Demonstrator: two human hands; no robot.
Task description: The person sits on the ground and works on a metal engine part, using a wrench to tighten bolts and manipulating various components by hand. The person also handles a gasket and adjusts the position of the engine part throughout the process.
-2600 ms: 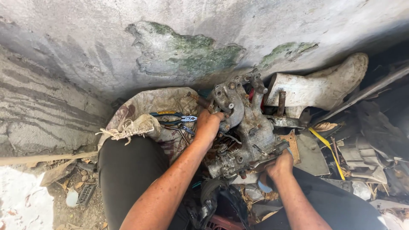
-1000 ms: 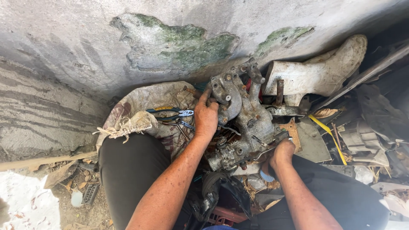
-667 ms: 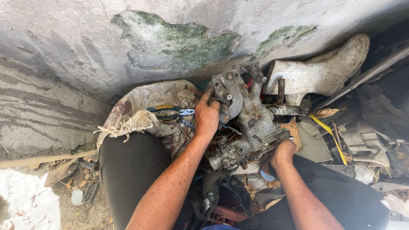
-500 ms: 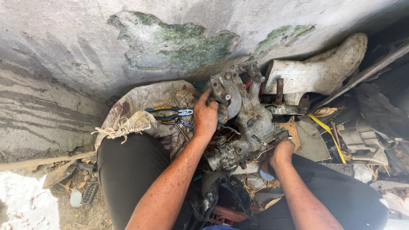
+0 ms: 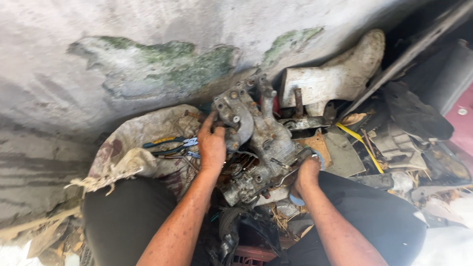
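A weathered concrete wall (image 5: 148, 44), blotched with green patches of moss or peeling paint, fills the upper frame, and you sit on littered ground at its foot, dark trousers at either side. Between your knees lies the biggest object, a grimy grey metal engine casting (image 5: 256, 143), studded with bolts and standing tilted against the scrap behind it. Compared with moments ago it sits much where it was, tipped only slightly, so the work looks like steady holding rather than lifting.

Your left hand (image 5: 212, 145) has crept up from the casting's flank to its upper left bracket, fingers curled around the edge and thumb pressed on top. Your right hand (image 5: 306, 173) grips the lower right end, fingers closed; it may also pinch a thin metal tool there, though shadow hides this.

A dirty white rubber boot (image 5: 335, 79) lies on its side behind the casting, near the wall. A stained cloth sack (image 5: 133, 148) rests just beside your left hand, bearing pliers with blue and yellow handles (image 5: 170, 147). A yellow strap (image 5: 359, 143) crosses the metal debris to the right. No packages, labels or signs are visible among the clutter.
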